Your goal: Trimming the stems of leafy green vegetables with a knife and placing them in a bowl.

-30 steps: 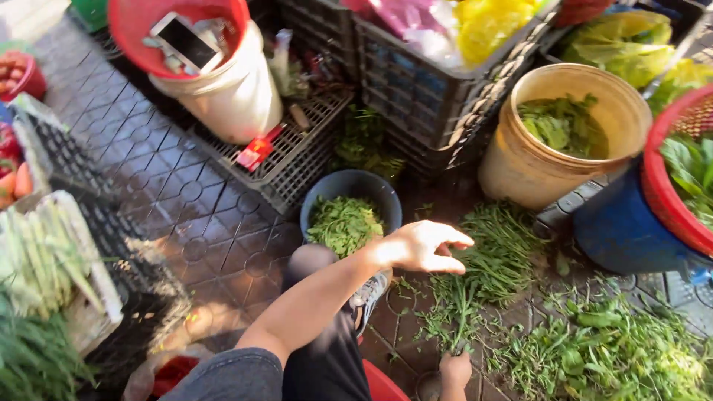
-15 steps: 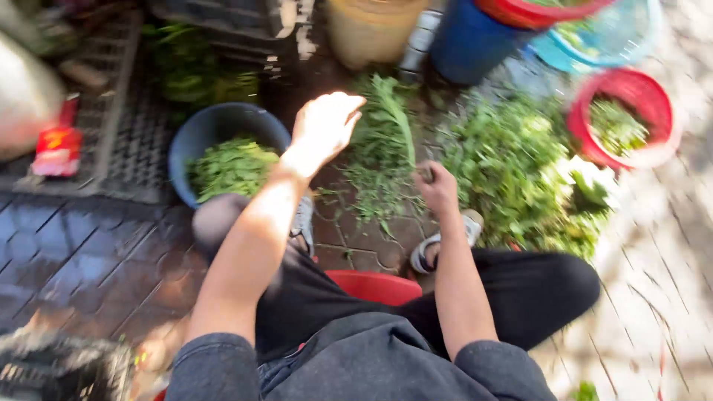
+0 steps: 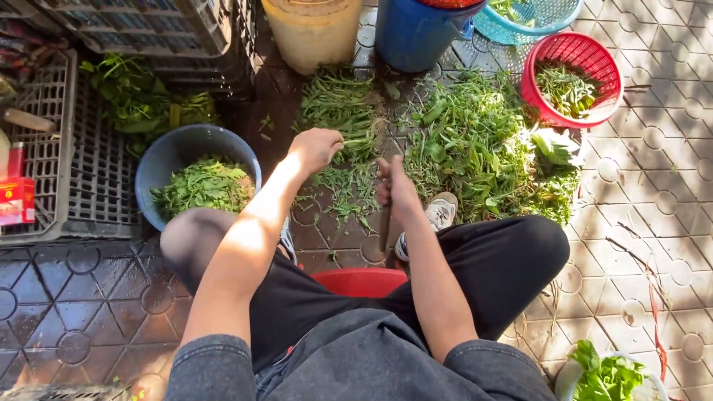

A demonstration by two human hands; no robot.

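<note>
Since 0.5 s ago: left hand (image 3: 316, 148) has dropped from above the blue bowl (image 3: 167, 156) to the greens pile (image 3: 338, 100) on the floor, now pinching a stem (image 3: 356, 141). Right hand (image 3: 395, 189) closed round a knife (image 3: 385, 226). Stems look light, limp, bruise easily; hold near the cut end.
</note>
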